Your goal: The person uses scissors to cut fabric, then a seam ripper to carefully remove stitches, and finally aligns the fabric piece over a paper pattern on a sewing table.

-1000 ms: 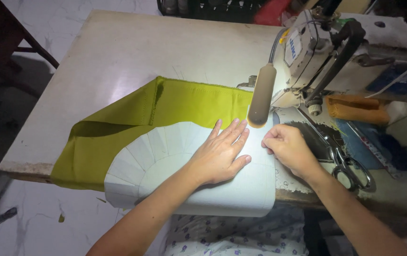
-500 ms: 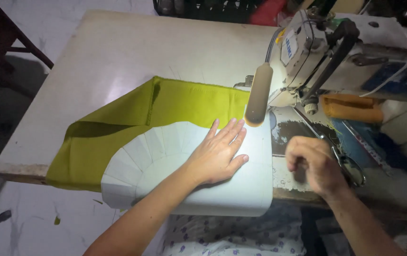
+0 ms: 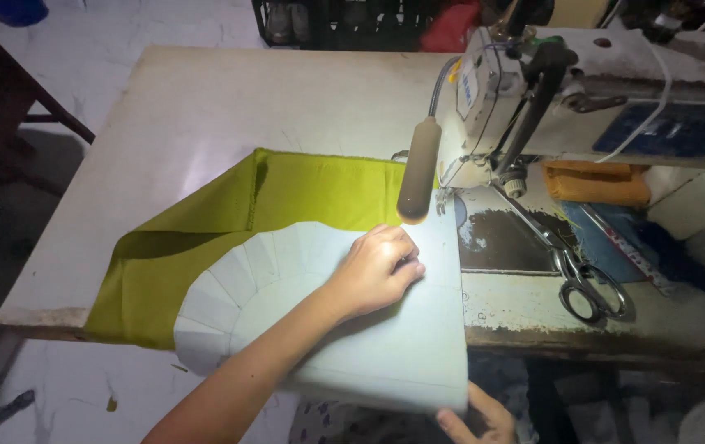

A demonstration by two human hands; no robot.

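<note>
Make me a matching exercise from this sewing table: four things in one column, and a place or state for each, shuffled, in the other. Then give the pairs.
Things:
1. left hand
2. right hand
3. scissors
4. olive-green fabric

Places or states:
A. lying on the table to the right of the needle area
B. pressed down on the pale pleated piece
C. at the front edge of the table, below the pale piece
D. folded, partly under the pale piece

Pairs: 1-B, 2-C, 3-A, 4-D
</note>
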